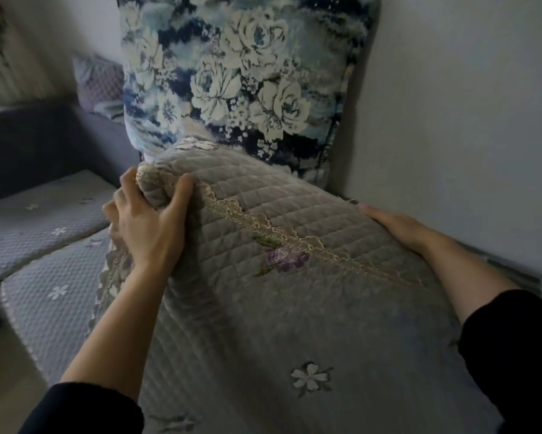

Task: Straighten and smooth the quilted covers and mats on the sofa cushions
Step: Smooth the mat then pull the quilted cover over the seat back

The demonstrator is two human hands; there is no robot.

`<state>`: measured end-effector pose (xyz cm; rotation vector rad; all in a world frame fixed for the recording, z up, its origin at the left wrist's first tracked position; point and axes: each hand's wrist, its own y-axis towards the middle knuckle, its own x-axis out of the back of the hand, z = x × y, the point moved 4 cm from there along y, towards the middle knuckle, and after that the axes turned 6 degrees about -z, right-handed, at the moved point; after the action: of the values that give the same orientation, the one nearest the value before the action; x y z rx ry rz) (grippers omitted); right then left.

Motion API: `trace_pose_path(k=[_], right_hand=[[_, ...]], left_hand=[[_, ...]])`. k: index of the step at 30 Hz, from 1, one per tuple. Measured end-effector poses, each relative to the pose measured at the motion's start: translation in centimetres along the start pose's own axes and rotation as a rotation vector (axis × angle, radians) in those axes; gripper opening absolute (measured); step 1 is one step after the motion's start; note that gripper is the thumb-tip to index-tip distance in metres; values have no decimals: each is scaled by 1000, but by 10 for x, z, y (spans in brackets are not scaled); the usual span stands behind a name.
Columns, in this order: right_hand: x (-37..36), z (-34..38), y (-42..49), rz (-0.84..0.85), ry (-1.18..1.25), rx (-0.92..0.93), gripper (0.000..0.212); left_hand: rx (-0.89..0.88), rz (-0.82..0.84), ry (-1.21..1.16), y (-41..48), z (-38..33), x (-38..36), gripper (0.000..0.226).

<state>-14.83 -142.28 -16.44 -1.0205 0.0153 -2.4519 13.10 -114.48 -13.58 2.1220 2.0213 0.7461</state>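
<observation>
A left hand (147, 227) is clutching the lace-trimmed fold of a grey quilted cover (263, 308), bunched on the sofa (37, 142) before a blue floral pillow (238, 76). The right hand (395, 225) is resting on its right edge with fingers hidden, so its grasp cannot be told.

Grey quilted cover (294, 245), lace-trimmed, folded back, bunched over cushion.

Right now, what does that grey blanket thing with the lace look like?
The quilted cover is grey, soft-looking fabric stitched in squares, with a beige lace trim, an embroidered purple flower and a white flower. Its top is folded over into a bulge in front of the floral pillow. The left hand grips the folded corner; the right hand rests on its right edge.
</observation>
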Motion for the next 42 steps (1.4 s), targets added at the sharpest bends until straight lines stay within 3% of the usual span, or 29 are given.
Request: trace_pose_path(k=[3,6,12,17,23,27,29,33,37,42], right_hand=[[-36,21,-6,60,-184,14,99],[-74,44,-11,69,-368,69,116],[-67,40,-25,29,-522,-51,107],[-66,29,-30,79,-564,-143,102],[-61,-23,-36,146,-461,-310,63],[-76,-33,-17,-49,-289,-202,68],[-89,-19,0,-66,-257,-92,65],[-99,-18,30,-100,-308,-95,81],[-102,-35,54,-166,-350,-109,86],[-111,-37,76,-202,-400,-171,89]], left_hand=[[111,-99,47,5,39,16,82],[285,-117,101,20,85,41,86],[185,33,155,46,90,21,77],[113,142,91,57,94,-1,80],[36,359,133,40,81,-52,91],[-24,389,161,40,83,-80,82],[-48,427,181,43,86,-100,77],[-103,481,191,42,95,-137,65],[2,551,10,52,120,-151,59],[229,620,282,43,193,-137,70]])
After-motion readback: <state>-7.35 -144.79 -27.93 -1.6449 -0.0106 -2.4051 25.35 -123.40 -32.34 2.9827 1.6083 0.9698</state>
